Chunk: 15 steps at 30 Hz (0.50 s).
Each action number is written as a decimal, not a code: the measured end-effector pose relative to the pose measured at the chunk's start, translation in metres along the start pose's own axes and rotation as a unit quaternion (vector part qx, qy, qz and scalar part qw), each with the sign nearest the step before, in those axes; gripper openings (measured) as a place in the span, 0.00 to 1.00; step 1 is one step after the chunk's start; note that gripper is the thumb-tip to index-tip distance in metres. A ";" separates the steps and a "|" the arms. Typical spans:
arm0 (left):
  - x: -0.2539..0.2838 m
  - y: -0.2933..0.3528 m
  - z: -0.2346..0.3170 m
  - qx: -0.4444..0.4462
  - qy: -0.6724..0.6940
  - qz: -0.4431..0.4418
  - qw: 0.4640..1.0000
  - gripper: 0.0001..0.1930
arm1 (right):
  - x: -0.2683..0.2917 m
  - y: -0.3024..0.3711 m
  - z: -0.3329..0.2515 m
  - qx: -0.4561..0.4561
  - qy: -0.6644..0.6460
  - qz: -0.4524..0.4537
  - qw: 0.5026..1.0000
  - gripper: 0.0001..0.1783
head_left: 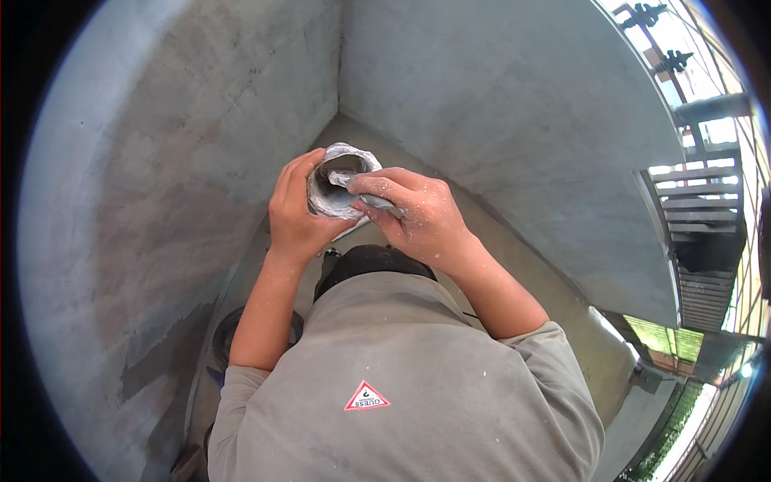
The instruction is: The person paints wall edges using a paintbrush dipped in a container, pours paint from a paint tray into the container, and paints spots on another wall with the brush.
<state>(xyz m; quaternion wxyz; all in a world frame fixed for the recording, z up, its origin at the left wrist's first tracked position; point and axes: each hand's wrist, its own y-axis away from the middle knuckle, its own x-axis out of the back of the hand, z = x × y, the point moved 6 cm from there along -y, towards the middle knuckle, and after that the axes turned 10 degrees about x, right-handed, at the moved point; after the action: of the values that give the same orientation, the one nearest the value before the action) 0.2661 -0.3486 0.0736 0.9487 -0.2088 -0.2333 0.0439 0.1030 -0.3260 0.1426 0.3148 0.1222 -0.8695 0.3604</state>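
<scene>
My left hand is wrapped round the side of a round, open-topped container. The container's rim and inner wall are thickly smeared with whitish-grey paste. It is held in front of my body, its mouth facing up. Closed around a small tool coated in the same paste, my right hand is at the right side of the mouth. The tool's end reaches inside the opening; paste hides its exact kind. White specks dot the right hand and forearm. The container's depth and contents are mostly out of sight.
Grey, patchy plastered walls stand on both sides and meet in a corner ahead. A dark round tub sits on the floor by my left arm. Slatted railings are at the far right, with greenery below them.
</scene>
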 end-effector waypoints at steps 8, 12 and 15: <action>-0.008 0.006 -0.005 0.025 -0.005 -0.016 1.000 0.44 | 0.014 0.012 0.009 -0.036 -0.053 0.093 0.994 0.14; -0.022 0.014 0.008 0.004 -0.035 -0.015 0.999 0.43 | 0.006 0.027 0.003 -0.006 0.007 0.019 1.000 0.16; -0.044 0.020 0.021 0.023 -0.067 -0.035 0.997 0.43 | 0.022 0.051 0.005 -0.003 -0.037 0.049 0.998 0.14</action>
<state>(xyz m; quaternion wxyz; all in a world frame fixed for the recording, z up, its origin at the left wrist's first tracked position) 0.2177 -0.3307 0.0630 0.9366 -0.1749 -0.3020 0.0296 0.0614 -0.2930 0.1254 0.2650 0.0915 -0.8866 0.3679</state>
